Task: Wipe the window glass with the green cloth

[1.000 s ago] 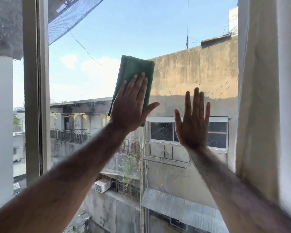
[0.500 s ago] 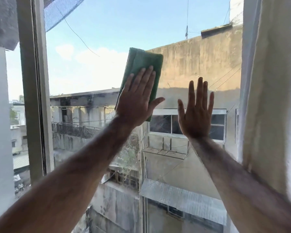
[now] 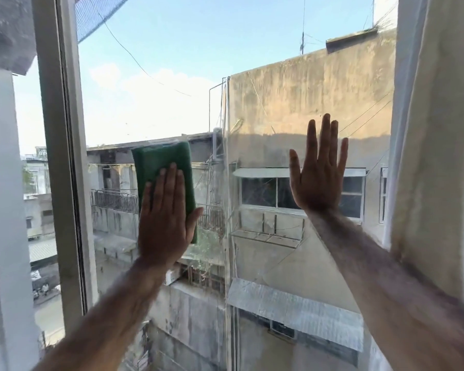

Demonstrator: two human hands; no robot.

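Observation:
The window glass (image 3: pixel 252 76) fills the middle of the head view, with buildings and sky behind it. A folded green cloth (image 3: pixel 161 164) lies flat against the pane left of centre. My left hand (image 3: pixel 166 223) presses it to the glass with a flat palm and straight fingers, covering the cloth's lower half. To the right, my right hand (image 3: pixel 316 178) rests flat on the bare pane, fingers spread, holding nothing.
A pale vertical window frame (image 3: pixel 62 156) stands at the left, close to the cloth. A light curtain (image 3: pixel 434 129) hangs along the right edge beside my right forearm. Thin smears and streaks show on the lower glass.
My left hand has slid the cloth down and to the left on the pane. My right hand has stayed flat on the glass at the right.

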